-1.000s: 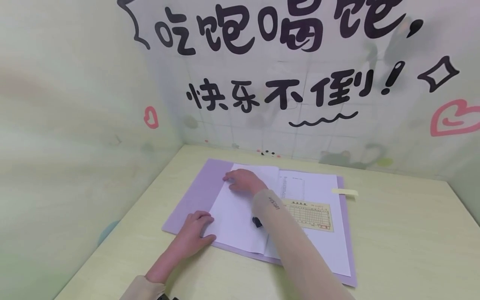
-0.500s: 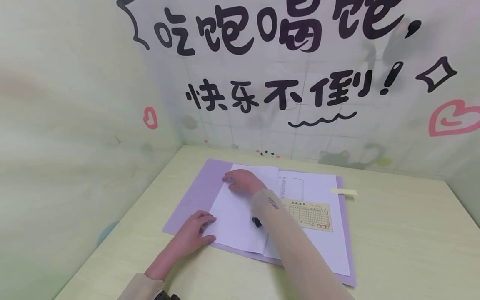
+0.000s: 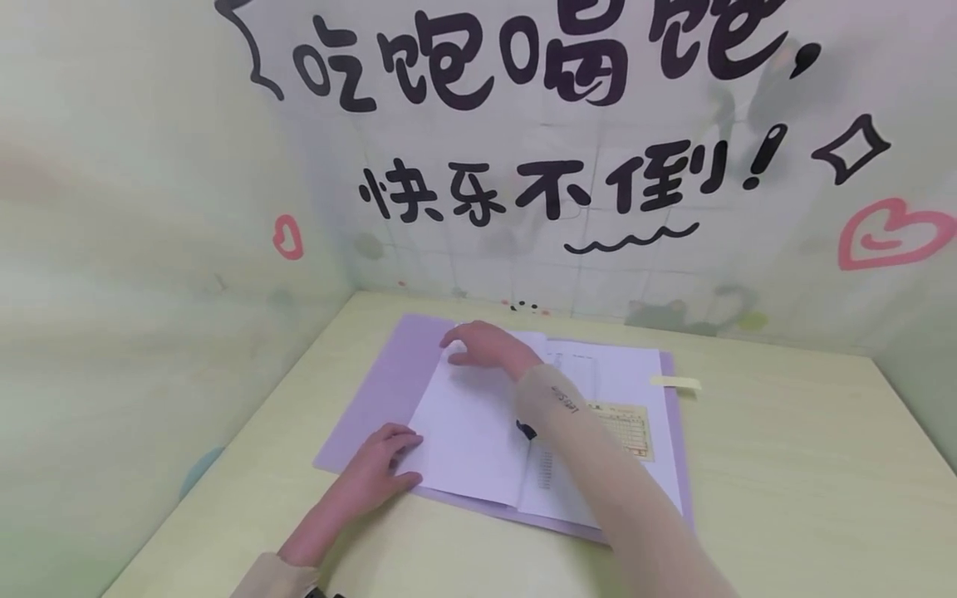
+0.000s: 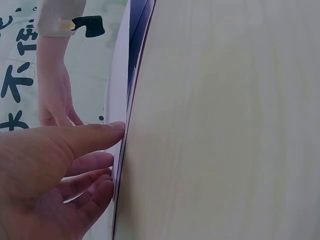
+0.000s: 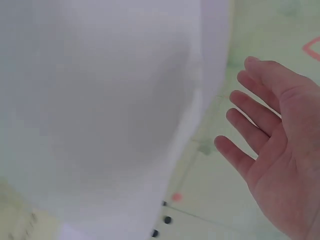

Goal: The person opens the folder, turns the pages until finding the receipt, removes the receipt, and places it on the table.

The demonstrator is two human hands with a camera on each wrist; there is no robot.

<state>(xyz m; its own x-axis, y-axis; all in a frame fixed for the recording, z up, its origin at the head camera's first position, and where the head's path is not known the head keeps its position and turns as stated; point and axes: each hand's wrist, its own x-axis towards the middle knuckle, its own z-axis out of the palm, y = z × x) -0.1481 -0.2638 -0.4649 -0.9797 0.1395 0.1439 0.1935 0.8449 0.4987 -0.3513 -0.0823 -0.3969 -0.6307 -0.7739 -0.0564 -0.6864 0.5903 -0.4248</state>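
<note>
A purple folder [image 3: 366, 407] lies open on the table, with a blank white page [image 3: 463, 440] over its left side. My left hand [image 3: 377, 469] rests at the page's near left corner, fingers loosely bent. In the left wrist view its thumb [image 4: 102, 137] touches the near edge of the paper. Over the page's far left corner is my right hand [image 3: 489, 346]. Its fingers [image 5: 252, 112] are spread and nearly straight in the right wrist view, and no paper is between them. On the right page sits a yellowish printed form [image 3: 635, 432], partly hidden by the right sleeve.
A pale yellow tab [image 3: 676, 383] sticks out from the folder's right edge. The light wooden table [image 3: 785, 465] extends to the right and in front. Printed curtain walls [image 3: 478, 257] with lettering stand behind and at the left.
My right forearm has shifted right, uncovering a printed list on the right page. The right hand has moved slightly toward the far edge; the left stays in place. The head view has turned slightly.
</note>
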